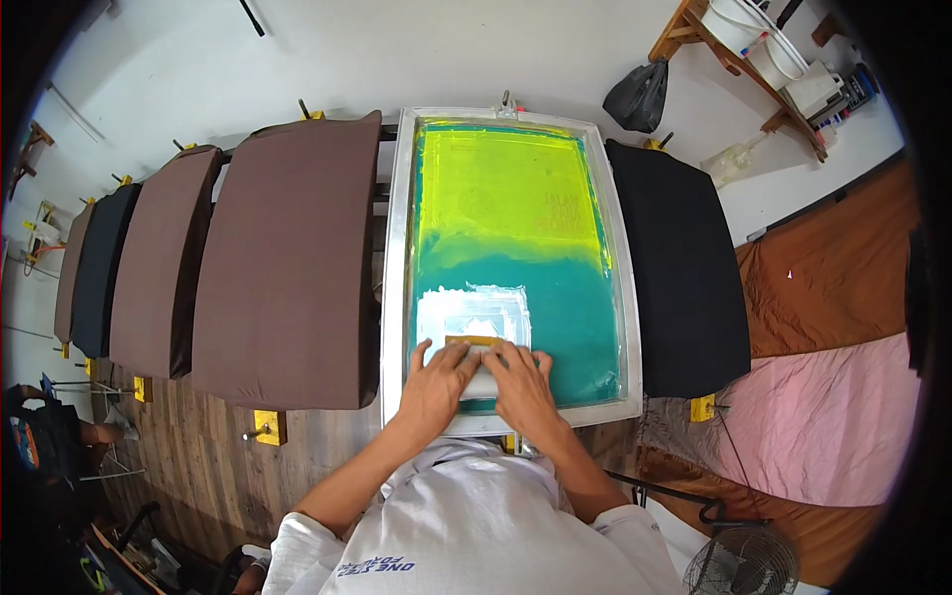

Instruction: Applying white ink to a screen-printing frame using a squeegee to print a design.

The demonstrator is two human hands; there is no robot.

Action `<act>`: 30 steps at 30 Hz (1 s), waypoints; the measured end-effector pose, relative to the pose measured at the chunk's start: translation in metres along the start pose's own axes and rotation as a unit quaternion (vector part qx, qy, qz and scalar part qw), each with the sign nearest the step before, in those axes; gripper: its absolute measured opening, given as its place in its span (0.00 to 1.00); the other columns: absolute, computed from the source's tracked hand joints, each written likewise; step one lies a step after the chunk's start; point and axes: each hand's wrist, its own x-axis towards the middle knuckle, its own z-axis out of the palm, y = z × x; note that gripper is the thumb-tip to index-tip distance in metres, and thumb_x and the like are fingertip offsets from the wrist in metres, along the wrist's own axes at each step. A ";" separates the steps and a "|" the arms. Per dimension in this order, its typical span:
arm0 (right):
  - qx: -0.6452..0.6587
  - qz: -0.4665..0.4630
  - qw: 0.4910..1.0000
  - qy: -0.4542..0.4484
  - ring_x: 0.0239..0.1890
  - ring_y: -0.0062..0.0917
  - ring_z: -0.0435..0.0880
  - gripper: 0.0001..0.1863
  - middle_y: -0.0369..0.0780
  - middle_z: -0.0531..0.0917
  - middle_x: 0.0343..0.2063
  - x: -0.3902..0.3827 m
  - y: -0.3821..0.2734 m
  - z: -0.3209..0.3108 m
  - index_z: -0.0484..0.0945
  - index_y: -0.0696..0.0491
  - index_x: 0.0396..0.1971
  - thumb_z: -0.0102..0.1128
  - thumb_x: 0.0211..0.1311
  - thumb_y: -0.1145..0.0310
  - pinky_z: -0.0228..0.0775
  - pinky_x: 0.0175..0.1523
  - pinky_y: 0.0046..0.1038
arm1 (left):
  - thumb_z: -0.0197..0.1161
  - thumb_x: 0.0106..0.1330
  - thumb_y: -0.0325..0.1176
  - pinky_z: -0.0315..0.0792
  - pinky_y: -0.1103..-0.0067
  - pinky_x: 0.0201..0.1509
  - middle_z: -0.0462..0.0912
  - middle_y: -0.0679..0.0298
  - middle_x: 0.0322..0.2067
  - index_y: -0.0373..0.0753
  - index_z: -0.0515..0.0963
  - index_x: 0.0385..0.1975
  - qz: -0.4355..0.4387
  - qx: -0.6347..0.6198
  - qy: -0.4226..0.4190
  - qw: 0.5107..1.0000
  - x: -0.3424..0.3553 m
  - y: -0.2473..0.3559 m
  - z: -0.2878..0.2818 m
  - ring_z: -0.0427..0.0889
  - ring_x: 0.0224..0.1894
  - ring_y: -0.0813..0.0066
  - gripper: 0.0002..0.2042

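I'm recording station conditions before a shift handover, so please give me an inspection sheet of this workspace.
Surface: metal-framed screen, yellow-green at the far end, teal nearer.
Job's things: yellow-brown tool; white paste on the screen's near left part.
Clutter: white tubs on the wooden shelf; a black bag hangs nearby.
Grippers: bare left hand and right hand, side by side, both gripping the tool.
Cables: thin dark line beside the pink cloth, possibly a cord.
Surroundings: brown-covered boards left, black-covered board right, fan lower right.
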 end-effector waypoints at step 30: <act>0.004 0.004 0.987 -0.163 0.43 0.50 0.82 0.17 0.48 0.85 0.37 0.115 0.021 -0.016 0.81 0.55 0.38 0.62 0.42 0.79 0.75 0.47 0.45 | 0.64 0.46 0.18 0.81 0.66 0.41 0.86 0.49 0.31 0.37 0.84 0.38 0.046 0.034 -0.122 0.991 0.083 -0.076 -0.024 0.87 0.35 0.52 0.16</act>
